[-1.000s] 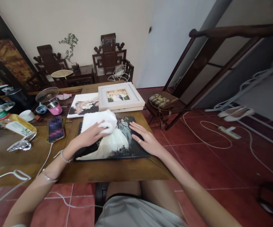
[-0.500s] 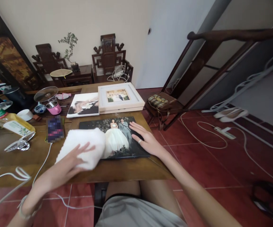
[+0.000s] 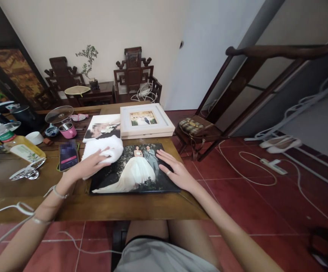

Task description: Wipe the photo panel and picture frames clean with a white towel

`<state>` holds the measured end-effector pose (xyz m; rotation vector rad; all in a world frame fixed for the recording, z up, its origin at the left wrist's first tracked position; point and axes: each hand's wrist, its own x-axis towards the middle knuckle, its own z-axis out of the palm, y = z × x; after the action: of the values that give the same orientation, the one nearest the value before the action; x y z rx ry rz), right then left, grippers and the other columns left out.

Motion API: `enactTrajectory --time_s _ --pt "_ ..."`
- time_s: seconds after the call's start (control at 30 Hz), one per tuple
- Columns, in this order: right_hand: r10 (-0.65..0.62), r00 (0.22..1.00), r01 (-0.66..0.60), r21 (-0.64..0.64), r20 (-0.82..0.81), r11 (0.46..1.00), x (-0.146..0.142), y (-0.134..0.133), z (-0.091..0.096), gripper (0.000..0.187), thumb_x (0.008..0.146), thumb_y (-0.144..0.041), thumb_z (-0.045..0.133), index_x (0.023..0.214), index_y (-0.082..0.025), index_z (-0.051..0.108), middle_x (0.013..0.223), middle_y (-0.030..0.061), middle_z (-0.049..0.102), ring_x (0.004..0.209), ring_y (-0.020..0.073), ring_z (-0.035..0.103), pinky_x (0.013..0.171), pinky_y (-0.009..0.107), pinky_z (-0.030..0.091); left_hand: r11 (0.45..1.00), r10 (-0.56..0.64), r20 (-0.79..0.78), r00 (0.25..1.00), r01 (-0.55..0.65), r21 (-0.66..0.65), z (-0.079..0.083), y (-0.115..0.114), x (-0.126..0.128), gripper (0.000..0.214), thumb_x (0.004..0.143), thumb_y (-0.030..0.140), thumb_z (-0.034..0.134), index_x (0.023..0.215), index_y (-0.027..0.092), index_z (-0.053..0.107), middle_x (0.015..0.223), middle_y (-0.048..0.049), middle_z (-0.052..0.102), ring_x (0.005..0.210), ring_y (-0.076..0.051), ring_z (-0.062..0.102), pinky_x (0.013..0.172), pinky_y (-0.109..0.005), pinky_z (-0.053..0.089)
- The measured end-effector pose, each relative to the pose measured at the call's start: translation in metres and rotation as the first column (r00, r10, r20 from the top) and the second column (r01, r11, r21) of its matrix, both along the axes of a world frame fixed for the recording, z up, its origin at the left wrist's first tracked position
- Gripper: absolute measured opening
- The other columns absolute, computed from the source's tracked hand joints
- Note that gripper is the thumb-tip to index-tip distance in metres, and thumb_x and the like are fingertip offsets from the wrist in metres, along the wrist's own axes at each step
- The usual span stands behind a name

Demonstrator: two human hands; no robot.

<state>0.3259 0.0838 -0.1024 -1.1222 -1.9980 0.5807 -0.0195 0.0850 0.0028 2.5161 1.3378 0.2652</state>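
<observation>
A wedding photo panel [image 3: 135, 170] lies flat near the table's front edge, showing a couple, with a wide white gown against dark foliage. My left hand [image 3: 95, 163] presses on a folded white towel [image 3: 107, 146], fingers curved into its cloth. That towel covers the panel's upper left corner and overhangs its left side. On the panel's right side rests my right hand [image 3: 177, 172], fingers spread, a ring on one of them. Just behind the panel are a white framed photo box [image 3: 164, 122] and a second photo print [image 3: 107, 126].
Left on the wooden table [image 3: 67, 206] are a phone [image 3: 69, 156], a clear hair claw clip [image 3: 29, 170], an oil bottle [image 3: 24, 147] and a pink cup [image 3: 68, 131]. A wooden chair [image 3: 246, 75] carrying a plaid bag [image 3: 190, 125] stands right. Cables cross the red floor.
My left hand has pushed the towel up and away from me, baring the gown's train and the panel's lower left corner. My right hand stays on the panel's right side.
</observation>
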Motion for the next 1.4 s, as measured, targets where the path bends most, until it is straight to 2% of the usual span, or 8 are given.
enactTrajectory --time_s 0.1,0.2,0.43,0.77,0.87,1.13,1.23,1.4 --pt "-0.001 1.000 0.002 -0.013 0.009 1.000 0.000 0.000 0.000 0.045 0.094 -0.043 0.048 0.133 -0.022 0.057 0.145 0.0112 0.048 0.140 0.0254 0.037 0.116 0.053 0.029 0.998 -0.031 -0.041 0.999 0.029 -0.053 0.000 -0.002 -0.003 0.053 0.100 0.050 0.030 0.103 0.014 0.069 0.142 0.0006 0.051 0.138 -0.031 0.037 0.108 -0.039 0.035" --pt "-0.001 1.000 0.001 -0.003 -0.001 1.000 0.000 0.000 -0.001 0.044 0.094 -0.043 0.048 0.133 -0.024 0.057 0.145 0.0098 0.049 0.139 0.0253 0.037 0.116 0.054 0.029 0.983 -0.071 -0.108 0.992 0.051 -0.179 0.002 -0.036 -0.006 0.035 0.100 0.042 0.041 0.113 0.021 0.066 0.156 -0.0021 0.028 0.142 -0.029 0.030 0.111 -0.039 0.033" --pt "0.002 1.000 -0.002 0.003 0.006 1.000 0.000 0.000 -0.002 0.044 0.094 -0.042 0.048 0.132 -0.023 0.057 0.145 0.0105 0.049 0.139 0.0249 0.038 0.116 0.053 0.030 0.944 -0.192 -0.117 0.974 0.151 -0.292 0.016 -0.113 -0.006 0.025 0.099 0.027 0.044 0.105 0.026 0.068 0.156 0.0032 0.027 0.145 -0.021 0.024 0.113 -0.032 0.034" --pt "0.002 1.000 -0.002 0.018 -0.006 1.000 0.001 0.001 -0.004 0.044 0.094 -0.040 0.048 0.134 -0.024 0.056 0.146 0.0097 0.048 0.139 0.0255 0.038 0.115 0.053 0.030 0.989 -0.123 -0.203 0.971 0.102 -0.110 -0.003 0.003 0.026 0.036 0.102 0.037 0.037 0.118 0.021 0.064 0.152 -0.0070 0.038 0.145 -0.028 0.023 0.113 -0.043 0.032" --pt "-0.001 1.000 0.001 0.019 -0.009 1.000 0.001 0.002 -0.005 0.044 0.095 -0.040 0.048 0.134 -0.023 0.056 0.146 0.0103 0.048 0.140 0.0255 0.037 0.115 0.052 0.030 0.993 -0.117 -0.272 0.955 0.104 -0.063 -0.004 -0.002 0.043 0.031 0.102 0.031 0.040 0.116 0.019 0.065 0.152 -0.0101 0.038 0.145 -0.030 0.024 0.112 -0.049 0.031" --pt "0.004 1.000 -0.004 0.030 -0.013 1.000 0.001 0.003 -0.005 0.045 0.095 -0.042 0.047 0.134 -0.023 0.056 0.145 0.0106 0.048 0.139 0.0257 0.037 0.115 0.053 0.030 0.853 -0.513 -0.200 0.835 0.470 -0.227 0.010 -0.102 0.073 0.022 0.096 0.015 0.049 0.107 0.022 0.068 0.156 -0.0039 0.030 0.148 -0.023 0.015 0.120 -0.043 0.018" --pt "0.007 1.000 -0.007 0.028 -0.010 1.000 0.001 0.003 -0.004 0.045 0.094 -0.042 0.047 0.135 -0.023 0.056 0.145 0.0106 0.048 0.140 0.0260 0.037 0.115 0.053 0.030 0.850 -0.509 -0.139 0.849 0.472 -0.233 0.013 -0.092 0.072 0.025 0.099 0.016 0.044 0.108 0.024 0.067 0.155 -0.0003 0.034 0.147 -0.017 0.016 0.121 -0.037 0.019" --pt "0.006 1.000 -0.006 0.016 0.003 1.000 0.001 0.002 -0.005 0.045 0.095 -0.042 0.047 0.135 -0.023 0.056 0.146 0.0105 0.048 0.140 0.0259 0.037 0.116 0.052 0.030 0.910 -0.384 -0.101 0.918 0.358 -0.209 0.001 -0.016 0.069 0.028 0.101 0.023 0.042 0.122 0.020 0.060 0.151 -0.0057 0.040 0.148 -0.022 0.011 0.119 -0.045 0.017"
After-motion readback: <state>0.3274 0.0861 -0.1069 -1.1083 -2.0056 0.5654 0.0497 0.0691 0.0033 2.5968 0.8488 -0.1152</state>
